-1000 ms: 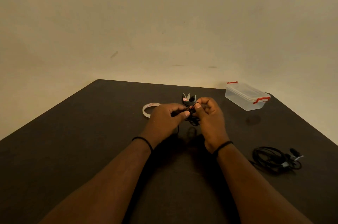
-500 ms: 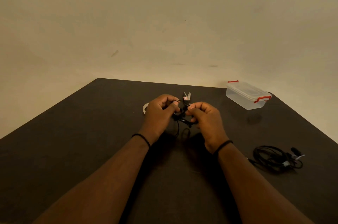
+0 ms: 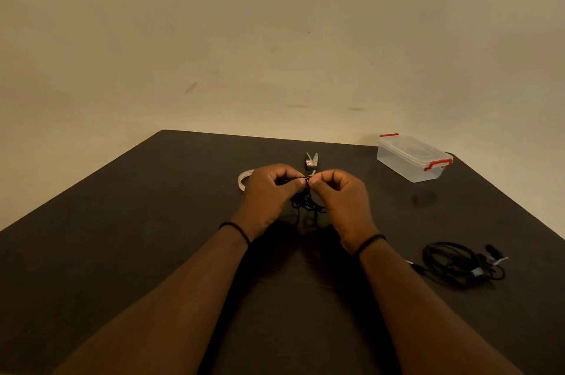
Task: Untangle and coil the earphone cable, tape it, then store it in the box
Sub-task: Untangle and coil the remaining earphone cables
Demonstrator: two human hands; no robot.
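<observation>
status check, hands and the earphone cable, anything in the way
Left hand and right hand both pinching the earphone cable, tangle hanging between them. Box lidded, far right. Nothing in the way.

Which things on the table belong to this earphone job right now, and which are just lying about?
For the job:
- earphone cable, pinched by the left hand and the right hand
- tape roll, half hidden behind the left hand
- scissors, likely for cutting tape
- clear box, lid on, red clips

Lying about:
- second coiled black cable, untouched beside the right forearm
</observation>
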